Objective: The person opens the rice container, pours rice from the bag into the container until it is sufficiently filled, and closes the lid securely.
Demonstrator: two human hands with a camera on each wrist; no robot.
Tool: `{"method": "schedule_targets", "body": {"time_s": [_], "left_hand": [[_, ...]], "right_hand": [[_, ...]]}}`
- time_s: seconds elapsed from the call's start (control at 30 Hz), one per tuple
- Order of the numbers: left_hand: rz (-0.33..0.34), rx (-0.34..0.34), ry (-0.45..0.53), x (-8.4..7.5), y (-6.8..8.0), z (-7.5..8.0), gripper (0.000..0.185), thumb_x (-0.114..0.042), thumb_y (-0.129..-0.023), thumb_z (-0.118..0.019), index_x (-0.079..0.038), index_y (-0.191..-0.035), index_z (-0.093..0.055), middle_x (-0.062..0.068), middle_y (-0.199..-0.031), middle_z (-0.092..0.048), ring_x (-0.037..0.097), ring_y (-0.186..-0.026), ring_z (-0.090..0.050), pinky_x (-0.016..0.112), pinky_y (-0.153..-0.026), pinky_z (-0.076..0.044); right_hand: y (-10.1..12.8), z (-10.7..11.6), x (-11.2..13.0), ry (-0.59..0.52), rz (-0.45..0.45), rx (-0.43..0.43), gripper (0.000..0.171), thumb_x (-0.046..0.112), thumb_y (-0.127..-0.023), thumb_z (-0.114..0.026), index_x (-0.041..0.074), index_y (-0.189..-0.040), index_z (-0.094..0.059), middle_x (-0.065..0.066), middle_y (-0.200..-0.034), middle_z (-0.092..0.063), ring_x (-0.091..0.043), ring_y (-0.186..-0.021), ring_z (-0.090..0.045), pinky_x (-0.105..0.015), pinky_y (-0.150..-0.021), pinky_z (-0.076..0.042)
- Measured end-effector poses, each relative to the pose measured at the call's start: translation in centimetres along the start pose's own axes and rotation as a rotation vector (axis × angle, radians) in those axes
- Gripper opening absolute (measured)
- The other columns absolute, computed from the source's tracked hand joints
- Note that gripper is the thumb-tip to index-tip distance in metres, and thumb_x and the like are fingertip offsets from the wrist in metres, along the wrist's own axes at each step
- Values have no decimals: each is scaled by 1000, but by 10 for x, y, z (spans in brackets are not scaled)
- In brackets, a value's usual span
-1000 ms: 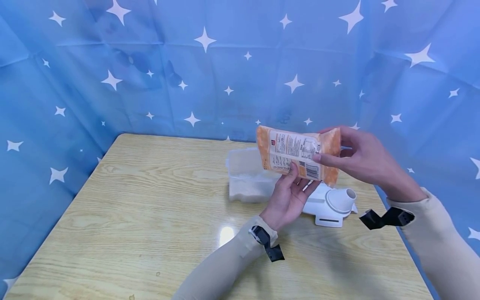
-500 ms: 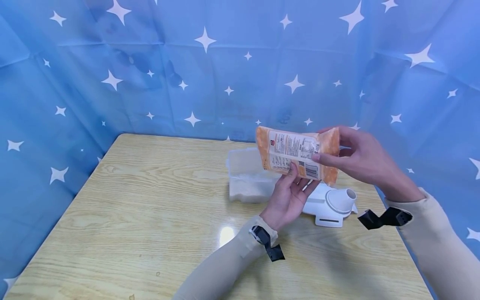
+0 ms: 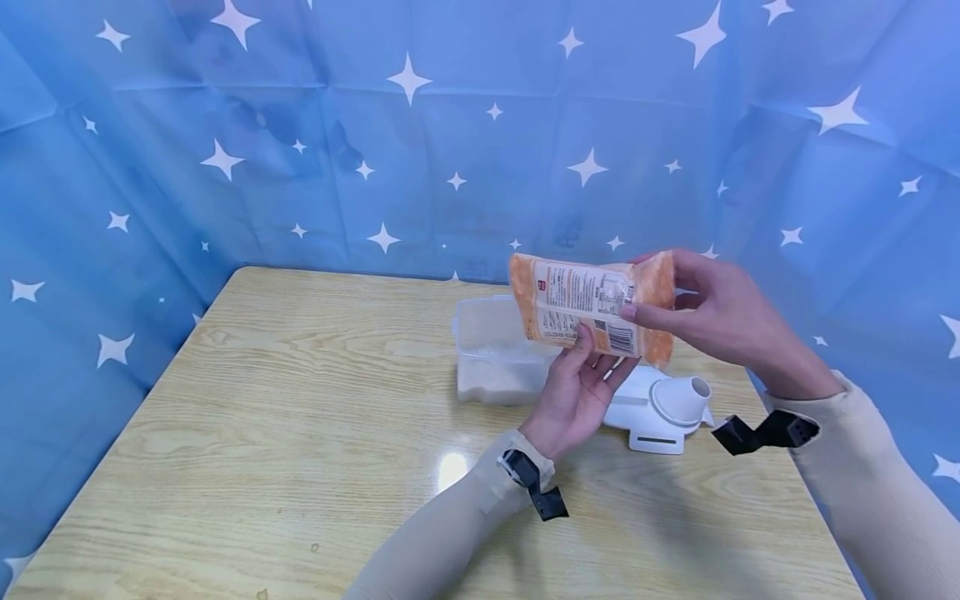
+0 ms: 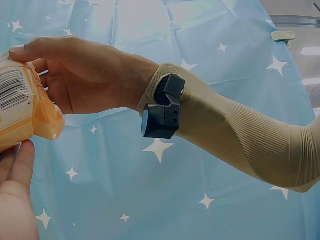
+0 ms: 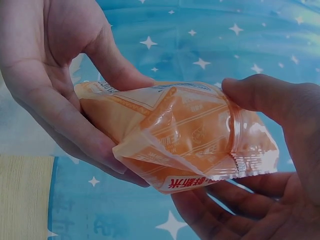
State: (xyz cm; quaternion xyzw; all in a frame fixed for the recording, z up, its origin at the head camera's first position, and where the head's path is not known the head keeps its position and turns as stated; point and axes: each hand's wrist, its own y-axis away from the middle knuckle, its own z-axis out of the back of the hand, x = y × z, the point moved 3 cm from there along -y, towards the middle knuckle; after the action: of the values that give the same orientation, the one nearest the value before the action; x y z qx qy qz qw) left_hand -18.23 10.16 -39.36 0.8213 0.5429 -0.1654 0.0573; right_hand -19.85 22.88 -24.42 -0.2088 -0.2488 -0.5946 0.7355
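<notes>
An orange snack packet (image 3: 585, 304) with a white label and barcode is held in the air over the far right of the table. My left hand (image 3: 588, 362) grips its lower edge from below, thumb on the label side. My right hand (image 3: 663, 310) pinches its right end, thumb in front and fingers behind. In the right wrist view the packet (image 5: 185, 135) shows its crimped seal between the left hand (image 5: 60, 95) and the right hand (image 5: 280, 155). The left wrist view catches the packet's corner (image 4: 25, 110), my left fingers (image 4: 15, 195) under it and the right hand (image 4: 85, 75) above.
Under the packet stand a clear plastic box (image 3: 491, 358) with white contents and a white plastic piece with a round spout (image 3: 667, 408). The wooden table (image 3: 300, 417) stretches left and toward me. Blue star-printed cloth (image 3: 375, 125) closes in the back and sides.
The packet and both hands have drifted very slightly left and up. Both grips are the same.
</notes>
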Motion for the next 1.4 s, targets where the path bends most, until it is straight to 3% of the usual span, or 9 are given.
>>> {"method": "schedule_targets", "body": {"time_s": [0.97, 1.17, 1.4], "left_hand": [[-5, 23, -14, -1, 0, -1, 49, -46, -102, -56, -23, -146, -51, -3, -136, -61, 14, -133, -58, 33, -119, -45], [24, 31, -42, 1, 2, 1, 55, -51, -102, -55, -19, -147, -50, 0, -138, -63, 17, -135, -58, 37, -121, -43], [85, 56, -122, 2, 8, 4, 62, -57, -99, -58, -17, -145, -51, 0, -126, -69, 22, -133, -60, 42, -121, -43]], "right_hand": [[-4, 1, -1, 0, -3, 20, 54, 56, -87, -76, 29, -132, -62, -3, -118, -74, -29, -110, -73, -25, -79, -56], [-6, 2, 0, 5, 16, 16, 54, 54, -87, -77, 28, -133, -62, -4, -122, -72, -32, -111, -72, -29, -81, -57], [-8, 2, 1, 33, 28, 33, 59, 55, -87, -77, 29, -137, -61, -6, -125, -71, -35, -113, -71, -34, -84, -55]]}}
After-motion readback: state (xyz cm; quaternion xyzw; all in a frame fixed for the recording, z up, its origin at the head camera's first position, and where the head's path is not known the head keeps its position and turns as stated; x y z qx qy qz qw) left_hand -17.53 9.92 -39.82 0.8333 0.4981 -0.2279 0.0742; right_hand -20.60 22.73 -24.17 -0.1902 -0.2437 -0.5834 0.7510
